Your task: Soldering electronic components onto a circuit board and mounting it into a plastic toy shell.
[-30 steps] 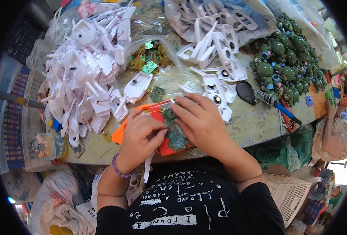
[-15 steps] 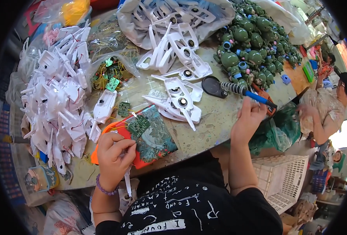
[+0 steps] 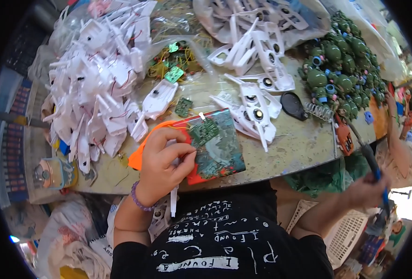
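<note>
My left hand [image 3: 165, 156] is closed at the front edge of the table. A slim white plastic part [image 3: 173, 202] sticks out below it; the rest of that part is hidden by my fingers. Beside the fingertips a green circuit board [image 3: 203, 132] lies on a red-edged, stained flat block [image 3: 224, 156]. An orange object [image 3: 138, 156] shows partly from under the hand. At the right, beyond the table edge, my right hand [image 3: 366, 190] is wrapped round a soldering iron [image 3: 378, 173] with a blue handle, slightly blurred, its dark shaft pointing up toward the table.
Heaped white plastic housings [image 3: 92, 83] with red wires lie left. Wired circuit boards [image 3: 173, 74] sit behind. White parts with round speakers [image 3: 257, 111] lie in the middle. A coil-spring iron stand [image 3: 318, 111] is near green round figures [image 3: 336, 69]. A person's arm [image 3: 396, 123] reaches in right.
My right hand has drawn the soldering iron out of the spring stand and swung it right and down. My left hand keeps its closed hold. The whole view has shifted.
</note>
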{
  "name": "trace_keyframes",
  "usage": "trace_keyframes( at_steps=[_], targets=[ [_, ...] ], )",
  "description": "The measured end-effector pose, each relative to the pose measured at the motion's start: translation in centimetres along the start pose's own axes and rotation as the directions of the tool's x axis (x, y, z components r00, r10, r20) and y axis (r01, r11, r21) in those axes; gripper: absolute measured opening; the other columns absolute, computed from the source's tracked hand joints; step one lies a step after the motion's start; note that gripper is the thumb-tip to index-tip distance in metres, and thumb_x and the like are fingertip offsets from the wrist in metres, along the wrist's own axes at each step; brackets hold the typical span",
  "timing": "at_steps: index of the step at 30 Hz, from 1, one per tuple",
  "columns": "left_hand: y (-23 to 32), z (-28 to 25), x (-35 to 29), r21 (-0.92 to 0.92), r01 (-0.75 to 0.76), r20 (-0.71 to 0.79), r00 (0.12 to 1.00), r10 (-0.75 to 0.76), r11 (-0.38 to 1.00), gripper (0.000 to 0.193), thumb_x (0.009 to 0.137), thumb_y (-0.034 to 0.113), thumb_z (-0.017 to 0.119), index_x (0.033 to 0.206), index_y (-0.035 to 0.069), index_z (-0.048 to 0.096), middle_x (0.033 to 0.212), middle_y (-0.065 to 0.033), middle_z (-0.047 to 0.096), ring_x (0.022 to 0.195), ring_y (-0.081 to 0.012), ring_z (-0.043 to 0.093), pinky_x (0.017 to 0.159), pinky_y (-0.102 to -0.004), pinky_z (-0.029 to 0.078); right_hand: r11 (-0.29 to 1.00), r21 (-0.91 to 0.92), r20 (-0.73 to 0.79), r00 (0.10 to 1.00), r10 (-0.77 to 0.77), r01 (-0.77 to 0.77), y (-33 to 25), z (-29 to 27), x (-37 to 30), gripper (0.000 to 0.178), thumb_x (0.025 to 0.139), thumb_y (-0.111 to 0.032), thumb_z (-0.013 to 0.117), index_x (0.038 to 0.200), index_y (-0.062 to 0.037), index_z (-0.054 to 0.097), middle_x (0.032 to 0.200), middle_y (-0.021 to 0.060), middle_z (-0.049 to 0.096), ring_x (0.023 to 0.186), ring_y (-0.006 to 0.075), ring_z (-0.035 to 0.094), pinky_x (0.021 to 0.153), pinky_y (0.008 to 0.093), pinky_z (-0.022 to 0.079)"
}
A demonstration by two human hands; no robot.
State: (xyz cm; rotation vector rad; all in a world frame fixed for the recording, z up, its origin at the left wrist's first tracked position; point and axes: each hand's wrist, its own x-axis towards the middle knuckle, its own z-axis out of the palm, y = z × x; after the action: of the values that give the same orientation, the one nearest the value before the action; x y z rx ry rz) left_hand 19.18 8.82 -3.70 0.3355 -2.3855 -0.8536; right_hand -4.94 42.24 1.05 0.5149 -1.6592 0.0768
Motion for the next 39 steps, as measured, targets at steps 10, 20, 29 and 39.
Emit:
trace_keyframes(
  at_steps=[10,20,29,39],
  targets=[
    [-0.9,0.2,0.5,0.065,-0.147,0.041,0.989,0.144,0.987,0.013,0.069,-0.004,0.069,0.078,0.0,0.062,0.11,-0.0152,0.065,0.1,-0.0292,0.064,0.083,-0.036,0.052,-0.096,0.946,0.324,0.906,0.272,-0.31,-12.7,-3.6,-3.3,0.033,0.097,-0.04,0.052,0.087,-0.0085,0.05,0.062,0.0022,0.048,0.05,0.0174,0.049,0.043,0.0306,0.039],
    [-0.5,0.6,0.1,0.039,-0.078,0.0,0.997,0.078,0.996,0.015,0.068,-0.002,0.071,0.08,0.002,0.062,0.106,-0.0121,0.067,0.083,-0.0267,0.067,0.068,-0.0331,0.054,-0.29,0.948,0.085,0.982,-0.168,-0.131,-15.5,-3.2,-2.7,0.027,0.089,-0.029,0.066,0.097,-0.0055,0.055,0.07,0.0023,0.055,0.053,0.0165,0.052,0.042,0.028,0.042],
    [-0.3,0.8,0.1,0.058,-0.077,-0.022,0.997,0.078,0.995,0.016,0.068,-0.003,0.071,0.08,0.002,0.062,0.106,-0.0123,0.067,0.085,-0.0273,0.068,0.07,-0.0336,0.055,-0.337,0.94,-0.015,0.979,-0.202,-0.055,-16.6,-2.6,-2.5,0.026,0.088,-0.025,0.068,0.094,-0.0028,0.056,0.067,0.0018,0.053,0.053,0.0156,0.05,0.041,0.0263,0.039],
    [-0.3,0.9,0.0,0.089,-0.099,-0.017,0.995,0.101,0.991,0.017,0.067,-0.003,0.071,0.081,0.001,0.062,0.106,-0.0112,0.066,0.091,-0.0298,0.067,0.077,-0.0367,0.056,-0.344,0.935,0.0,0.97,-0.244,-0.086,-16.8,-2.6,-2.5,0.027,0.087,-0.025,0.069,0.094,-0.0028,0.056,0.066,0.0016,0.052,0.053,0.0152,0.05,0.04,0.0256,0.039]
  ],
)
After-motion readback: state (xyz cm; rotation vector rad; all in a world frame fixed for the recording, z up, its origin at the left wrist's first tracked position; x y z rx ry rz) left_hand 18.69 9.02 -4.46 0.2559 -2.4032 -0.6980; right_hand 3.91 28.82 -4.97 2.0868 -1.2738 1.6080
